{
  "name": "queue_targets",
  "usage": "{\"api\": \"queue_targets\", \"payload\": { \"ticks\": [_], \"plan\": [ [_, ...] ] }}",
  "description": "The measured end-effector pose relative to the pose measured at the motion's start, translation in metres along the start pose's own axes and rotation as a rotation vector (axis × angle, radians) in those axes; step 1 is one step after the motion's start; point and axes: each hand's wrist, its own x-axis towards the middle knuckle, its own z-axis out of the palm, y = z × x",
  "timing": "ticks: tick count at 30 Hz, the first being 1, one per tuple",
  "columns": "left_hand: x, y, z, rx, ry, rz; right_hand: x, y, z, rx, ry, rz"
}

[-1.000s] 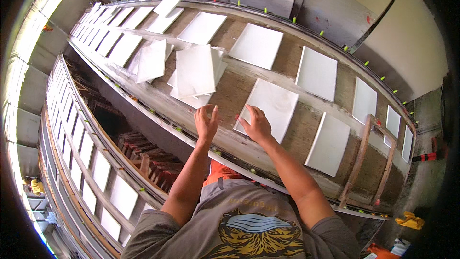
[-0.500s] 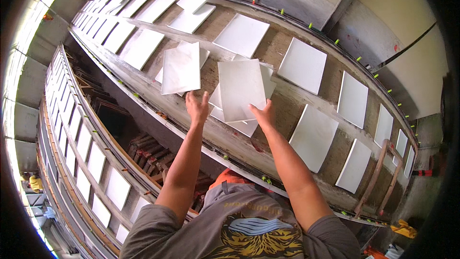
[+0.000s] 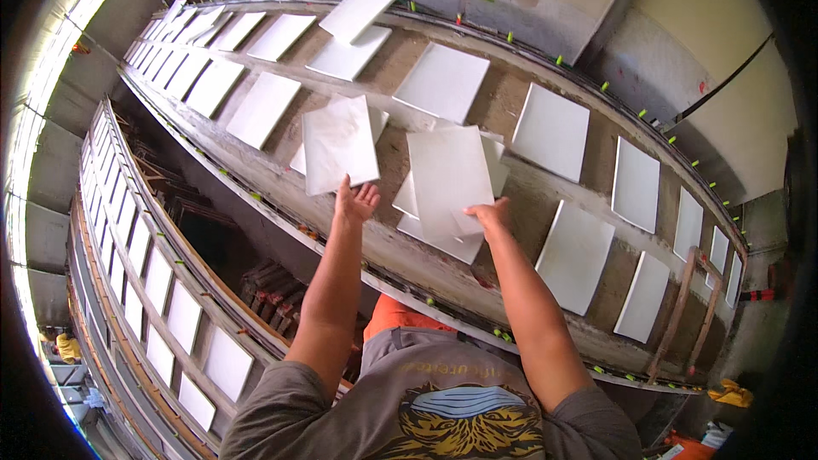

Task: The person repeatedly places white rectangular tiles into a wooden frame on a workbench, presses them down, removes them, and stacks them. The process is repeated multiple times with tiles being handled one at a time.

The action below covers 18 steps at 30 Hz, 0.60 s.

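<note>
My right hand (image 3: pixel 488 215) pinches the lower right edge of a thin white rectangular panel (image 3: pixel 447 175), thumb on top and the other fingers partly hidden. That panel is tilted above other white panels on the long bed. My left hand (image 3: pixel 356 201) is palm up with its fingers apart, just below another tilted white panel (image 3: pixel 336 149). Its thumb tip overlaps the lower edge of this panel, whose face has faint greyish smudges. Beneath it, part of a further white panel (image 3: pixel 377 125) shows.
White panels, including one (image 3: pixel 441 81), lie in rows on the brown, curved-looking bed (image 3: pixel 388 123). A tilted panel (image 3: pixel 358 10) overlaps another at the back. Green clips line the rim. A brown frame (image 3: pixel 673 319) stands at right. A second panel-covered bed (image 3: pixel 213 324) is at left, beyond a dark gap.
The view has shifted, so the scene sits lower and further right. My left hand has turned palm up with its fingers spreading. My right hand keeps its place on the panel.
</note>
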Motion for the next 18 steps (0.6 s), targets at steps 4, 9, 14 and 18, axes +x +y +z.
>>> {"api": "queue_targets", "payload": {
  "ticks": [4, 9, 14, 18],
  "plan": [
    [-0.006, -0.001, 0.02, 0.003, 0.074, -0.154, 0.006, -0.006, -0.011, 0.23, -0.174, 0.154],
    [0.0, 0.005, 0.011, 0.131, -0.088, 0.06, -0.025, -0.01, -0.029, 0.198, -0.07, 0.081],
    [-0.029, 0.05, 0.012, 0.22, -0.3, 0.41, -0.062, -0.035, -0.04, 0.325, -0.144, 0.014],
    [-0.03, 0.069, 0.012, 0.354, -0.447, 0.487, -0.078, -0.028, -0.043, 0.481, -0.14, -0.027]
  ]
}}
